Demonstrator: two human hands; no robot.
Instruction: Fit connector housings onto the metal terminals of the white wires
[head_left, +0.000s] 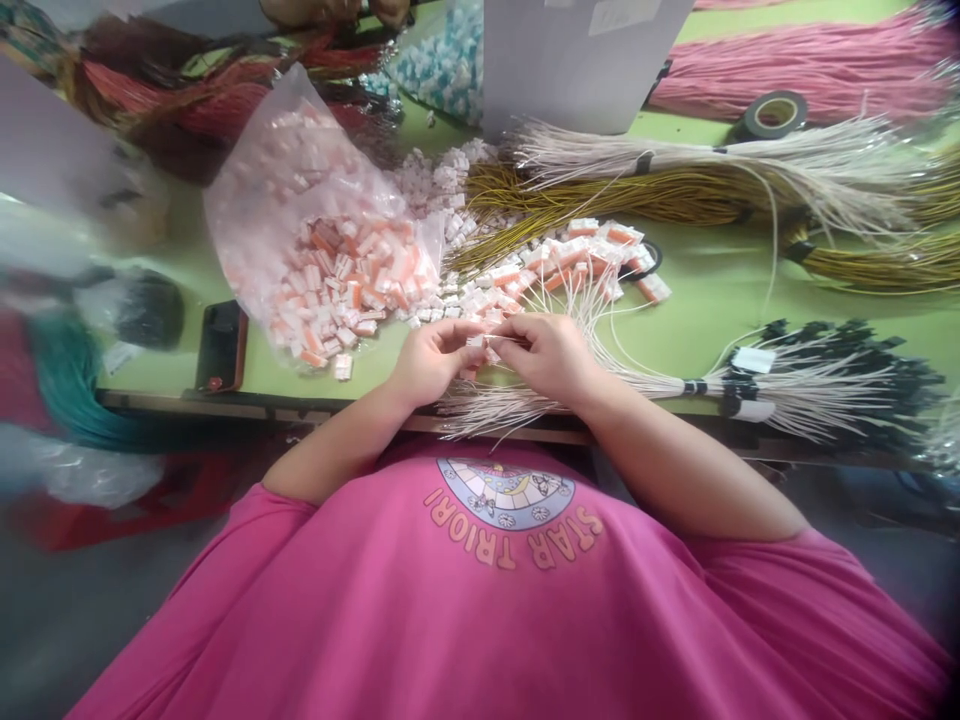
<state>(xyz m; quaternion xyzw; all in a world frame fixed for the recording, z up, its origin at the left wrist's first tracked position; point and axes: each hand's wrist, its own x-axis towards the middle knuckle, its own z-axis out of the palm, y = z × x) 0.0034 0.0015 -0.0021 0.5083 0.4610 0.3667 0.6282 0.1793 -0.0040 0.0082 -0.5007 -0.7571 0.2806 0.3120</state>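
Close together at the table's front edge, both hands are closed in pinches. My left hand (437, 362) grips a small white connector (477, 343) between thumb and fingertips. Touching it from the right, my right hand (551, 357) pinches what looks like a thin white wire, mostly hidden by the fingers. A bundle of white wires (645, 380) runs beneath and beside my right hand, tied with black tape, with black connectors (862, 375) on its right end. Behind the hands lie white-and-orange connectors (570, 258), several with wires attached. Loose connectors (352, 285) spill from a clear plastic bag (259, 200).
A phone (221, 346) lies left near the table edge (172, 402). Yellow-brown wires (675, 192), more white wires (810, 150), a tape roll (774, 115) and pink wires (810, 70) lie behind. A grey panel (577, 70) stands at the back; green wires (71, 385) hang left.
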